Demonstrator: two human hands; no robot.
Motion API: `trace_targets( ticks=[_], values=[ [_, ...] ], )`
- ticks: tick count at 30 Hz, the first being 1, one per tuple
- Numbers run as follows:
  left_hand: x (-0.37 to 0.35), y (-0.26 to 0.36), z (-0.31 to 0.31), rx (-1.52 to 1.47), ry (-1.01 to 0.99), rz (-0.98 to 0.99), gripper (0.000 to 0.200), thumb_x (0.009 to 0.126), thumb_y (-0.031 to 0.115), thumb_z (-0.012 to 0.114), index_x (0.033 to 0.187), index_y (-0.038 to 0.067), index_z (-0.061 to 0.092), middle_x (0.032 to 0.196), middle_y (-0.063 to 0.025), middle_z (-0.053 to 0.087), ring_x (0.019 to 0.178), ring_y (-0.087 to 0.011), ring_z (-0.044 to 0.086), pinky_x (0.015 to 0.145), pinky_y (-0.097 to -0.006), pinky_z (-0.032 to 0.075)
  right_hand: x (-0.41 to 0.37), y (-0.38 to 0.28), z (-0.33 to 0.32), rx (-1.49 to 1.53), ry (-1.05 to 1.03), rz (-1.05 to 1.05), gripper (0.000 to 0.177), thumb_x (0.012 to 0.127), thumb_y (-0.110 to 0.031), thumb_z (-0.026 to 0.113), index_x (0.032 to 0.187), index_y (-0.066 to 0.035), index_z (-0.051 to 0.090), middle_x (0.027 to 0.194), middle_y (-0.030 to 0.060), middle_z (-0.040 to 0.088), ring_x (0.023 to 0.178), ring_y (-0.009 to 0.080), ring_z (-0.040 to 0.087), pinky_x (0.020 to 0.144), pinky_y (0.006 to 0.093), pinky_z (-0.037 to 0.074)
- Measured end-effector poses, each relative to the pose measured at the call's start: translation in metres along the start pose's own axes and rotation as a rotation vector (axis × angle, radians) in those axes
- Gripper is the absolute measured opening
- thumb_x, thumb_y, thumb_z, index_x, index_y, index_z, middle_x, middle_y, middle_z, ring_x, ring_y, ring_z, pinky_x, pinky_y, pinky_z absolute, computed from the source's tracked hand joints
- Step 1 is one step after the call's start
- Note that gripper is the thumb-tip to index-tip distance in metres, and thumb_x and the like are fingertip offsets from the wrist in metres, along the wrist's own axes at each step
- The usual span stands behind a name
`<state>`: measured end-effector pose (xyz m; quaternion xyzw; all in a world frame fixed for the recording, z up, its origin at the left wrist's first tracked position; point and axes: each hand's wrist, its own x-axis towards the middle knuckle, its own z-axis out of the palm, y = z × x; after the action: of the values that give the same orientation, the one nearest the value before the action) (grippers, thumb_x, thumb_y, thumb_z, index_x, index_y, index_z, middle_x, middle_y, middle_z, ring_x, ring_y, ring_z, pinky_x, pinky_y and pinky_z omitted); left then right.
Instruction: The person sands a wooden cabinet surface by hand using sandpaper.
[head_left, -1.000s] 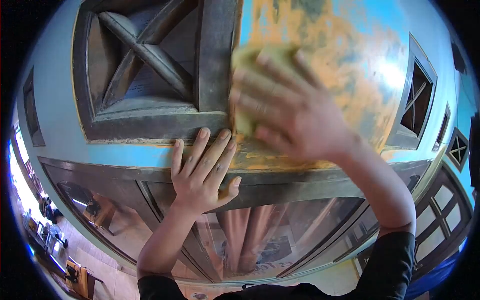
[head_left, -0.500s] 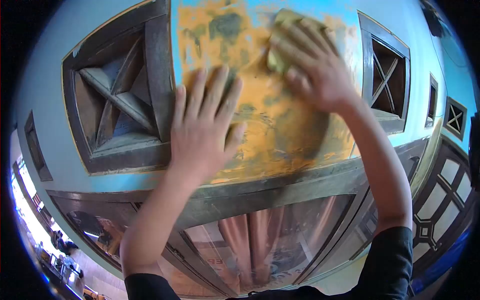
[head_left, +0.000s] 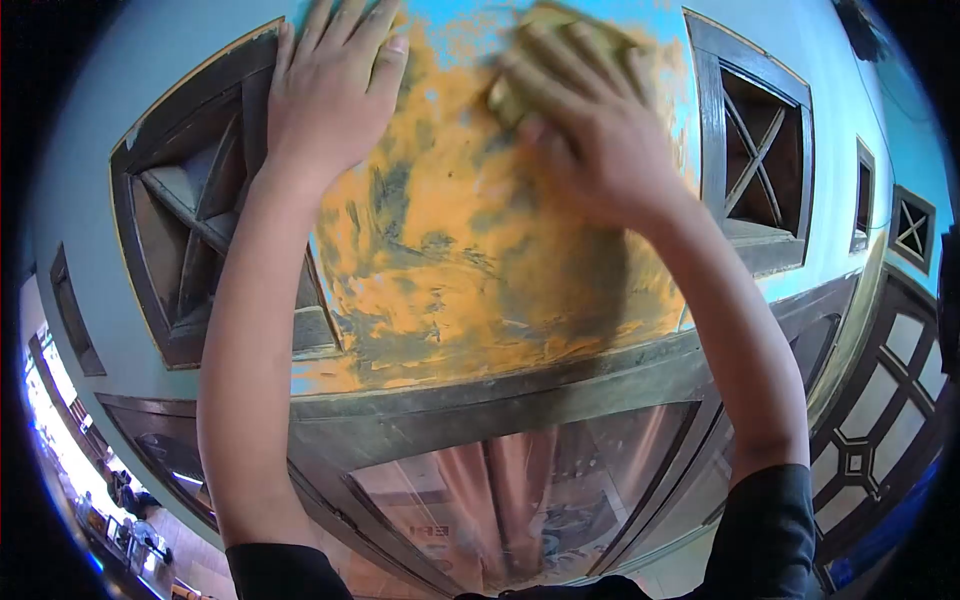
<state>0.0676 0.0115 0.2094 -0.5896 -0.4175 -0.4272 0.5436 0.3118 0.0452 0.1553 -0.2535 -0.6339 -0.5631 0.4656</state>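
Note:
My right hand (head_left: 600, 140) presses a folded yellowish sheet (head_left: 545, 25), which looks like sandpaper, against the wall. Motion blurs its fingers, and much of the sheet is hidden beneath them. Under it is a wall panel with patchy orange filler (head_left: 440, 300), smeared with grey and edged with blue paint at the top. My left hand (head_left: 335, 95) lies flat on the upper left of the panel beside the window frame, fingers extended and apart, holding nothing.
Dark wooden vent frames with crossed bars flank the panel, one on the left (head_left: 150, 240) and one on the right (head_left: 755, 150). Below runs a wooden ledge (head_left: 500, 395) above glazing (head_left: 530, 490) with a pinkish curtain behind. A panelled door (head_left: 880, 400) stands at far right.
My left hand has moved up and left, from the panel's middle left to its upper left edge. My right hand and the sheet have shifted slightly left and up.

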Motion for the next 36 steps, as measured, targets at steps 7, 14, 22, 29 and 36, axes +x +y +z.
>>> trace_targets(
  ticks=[7,14,22,29,36],
  values=[
    [-0.003,0.003,0.002,0.014,0.009,-0.021,0.057,0.111,0.037,0.032,0.161,0.011,0.034,0.170,-0.0127,0.025,0.158,-0.0327,0.017,0.131,-0.0471,0.011,0.020,0.007,0.006,0.244,0.035,0.001,0.048,0.096,-0.040,0.063,0.143,-0.031,0.061,0.157,0.0035,0.049,0.150,0.0296,0.037,0.125,0.0566,0.023],
    [-0.004,-0.001,0.004,-0.003,0.052,0.010,0.057,0.111,0.038,0.032,0.160,0.010,0.035,0.169,-0.0140,0.027,0.158,-0.0335,0.018,0.130,-0.0482,0.012,-0.011,-0.028,-0.003,0.262,-0.088,-0.284,0.045,0.092,-0.038,0.068,0.136,-0.027,0.067,0.151,0.0050,0.055,0.148,0.0304,0.041,0.122,0.0583,0.027],
    [-0.007,-0.001,0.005,0.045,0.064,0.012,0.057,0.110,0.037,0.035,0.160,0.010,0.035,0.169,-0.0135,0.027,0.158,-0.0329,0.018,0.131,-0.0480,0.012,-0.039,-0.035,-0.016,0.238,-0.220,-0.220,0.059,0.093,-0.042,0.065,0.150,-0.030,0.055,0.160,0.0060,0.046,0.150,0.0338,0.038,0.124,0.0600,0.023],
    [-0.008,0.009,-0.006,0.055,0.013,-0.022,0.060,0.109,0.039,0.039,0.161,0.012,0.033,0.170,-0.0130,0.024,0.158,-0.0320,0.016,0.131,-0.0479,0.011,-0.074,-0.025,-0.025,0.201,-0.324,-0.125,0.062,0.100,-0.061,0.047,0.152,-0.028,0.052,0.165,0.0082,0.040,0.153,0.0368,0.033,0.125,0.0641,0.016],
    [-0.006,0.009,0.000,0.134,0.009,0.012,0.062,0.107,0.042,0.040,0.162,0.014,0.031,0.171,-0.0133,0.022,0.159,-0.0336,0.015,0.131,-0.0494,0.010,-0.040,0.041,-0.006,0.060,-0.005,0.112,0.061,0.097,-0.051,0.058,0.153,-0.026,0.051,0.162,0.0092,0.042,0.153,0.0378,0.031,0.123,0.0585,0.024]
  ],
)
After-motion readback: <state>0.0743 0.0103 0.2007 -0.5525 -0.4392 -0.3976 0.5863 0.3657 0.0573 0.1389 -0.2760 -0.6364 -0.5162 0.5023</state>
